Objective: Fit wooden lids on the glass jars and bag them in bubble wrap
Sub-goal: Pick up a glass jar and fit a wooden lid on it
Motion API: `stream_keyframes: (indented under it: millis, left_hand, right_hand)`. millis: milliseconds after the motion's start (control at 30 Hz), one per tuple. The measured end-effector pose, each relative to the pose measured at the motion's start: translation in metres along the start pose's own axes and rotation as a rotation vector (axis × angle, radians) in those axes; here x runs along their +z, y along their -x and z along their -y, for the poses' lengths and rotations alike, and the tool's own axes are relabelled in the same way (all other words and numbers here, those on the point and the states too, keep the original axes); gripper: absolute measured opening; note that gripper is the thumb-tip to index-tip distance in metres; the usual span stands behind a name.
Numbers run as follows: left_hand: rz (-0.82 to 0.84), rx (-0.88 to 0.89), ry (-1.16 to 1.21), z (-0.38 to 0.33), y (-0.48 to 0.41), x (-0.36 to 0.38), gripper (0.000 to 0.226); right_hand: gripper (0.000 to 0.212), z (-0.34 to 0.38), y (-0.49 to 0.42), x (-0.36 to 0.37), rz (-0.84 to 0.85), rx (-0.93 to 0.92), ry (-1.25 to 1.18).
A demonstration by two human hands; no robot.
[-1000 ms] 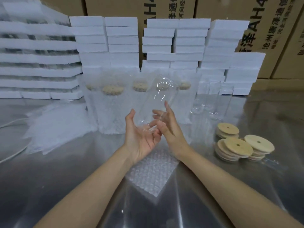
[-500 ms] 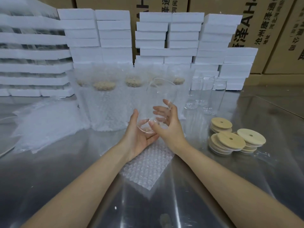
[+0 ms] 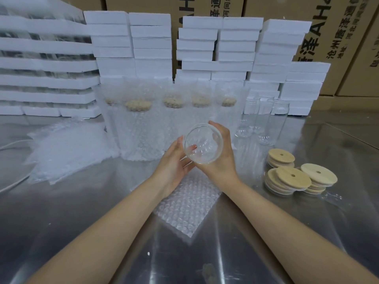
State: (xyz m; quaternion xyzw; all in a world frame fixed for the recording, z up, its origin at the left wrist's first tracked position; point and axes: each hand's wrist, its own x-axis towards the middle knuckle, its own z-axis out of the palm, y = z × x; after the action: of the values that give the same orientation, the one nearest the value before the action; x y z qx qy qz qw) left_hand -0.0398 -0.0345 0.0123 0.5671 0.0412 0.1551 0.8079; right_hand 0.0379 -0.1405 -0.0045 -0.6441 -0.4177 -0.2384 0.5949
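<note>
A clear glass jar point(image 3: 203, 143) is held above the steel table, its round end turned towards me. My right hand point(image 3: 220, 158) curls round its right side. My left hand point(image 3: 174, 167) holds it from the lower left, fingertips on the glass. Below the hands lies a flat bubble wrap bag point(image 3: 187, 203). Wooden lids point(image 3: 291, 178) with a centre hole sit in three short stacks to the right. Bare glass jars point(image 3: 264, 119) stand behind the lids. Several lidded jars in bubble wrap point(image 3: 141, 124) stand in a row behind my hands.
A loose pile of bubble wrap bags point(image 3: 65, 148) lies at the left. White foam blocks point(image 3: 225, 48) are stacked along the back, with cardboard cartons point(image 3: 338, 37) behind them. A white cable point(image 3: 12, 181) runs across the far left of the steel table point(image 3: 82, 212).
The jar has tipped from a slanted, raised pose to point its round end at me, lower and a little right. My right hand has closed round its side.
</note>
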Motion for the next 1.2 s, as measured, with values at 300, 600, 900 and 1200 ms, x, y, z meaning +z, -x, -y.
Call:
stream_keyframes:
  millis: [300, 600, 900, 1200]
  left_hand:
    - [-0.063, -0.008, -0.065, 0.006, 0.0, 0.001, 0.047]
    - [-0.02, 0.328, -0.459, 0.012, 0.011, 0.008, 0.088]
    - [-0.223, 0.614, -0.613, 0.004, 0.023, 0.021, 0.091]
    - [-0.234, 0.65, -0.633, 0.003, 0.025, 0.023, 0.094]
  right_hand:
    - [0.088, -0.001, -0.002, -0.001, 0.091, 0.125, -0.163]
    - [0.089, 0.018, -0.012, -0.009, -0.001, 0.657, -0.815]
    - [0.083, 0.021, -0.006, -0.006, 0.28, 1.056, -1.485]
    - [0.079, 0.016, -0.007, -0.005, 0.305, 1.061, -1.488]
